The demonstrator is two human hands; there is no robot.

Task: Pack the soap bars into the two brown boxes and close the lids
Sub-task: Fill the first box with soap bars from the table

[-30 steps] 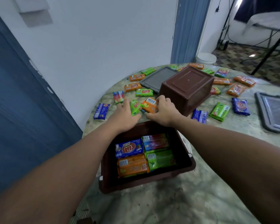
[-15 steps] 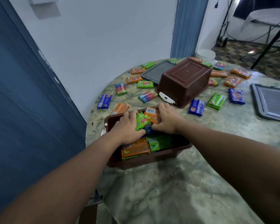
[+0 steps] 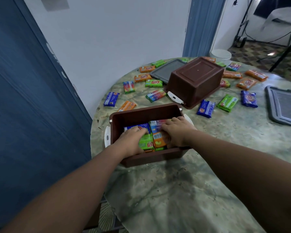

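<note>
Grey rectangular plastic lid (image 3: pixel 286 106) clipped by right frame edge. Upturned brown plastic box (image 3: pixel 194 79) covers part of second grey lid (image 3: pixel 165 71) and far-edge soap bars. Both hands' (image 3: pixel 176 132) fingertips buried among the wrapped bars; wrapper print unreadable.

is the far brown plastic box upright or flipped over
Flipped over: the far brown plastic box rests rim-down on the marbled table, flat base facing up.

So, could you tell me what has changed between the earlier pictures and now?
Both hands came back from the table into the open brown box. The left hand brought a green soap bar, the right hand an orange soap bar; both now sit on the packed layer, hands still on them. The upturned brown box, grey lids and loose bars stayed put.
</note>
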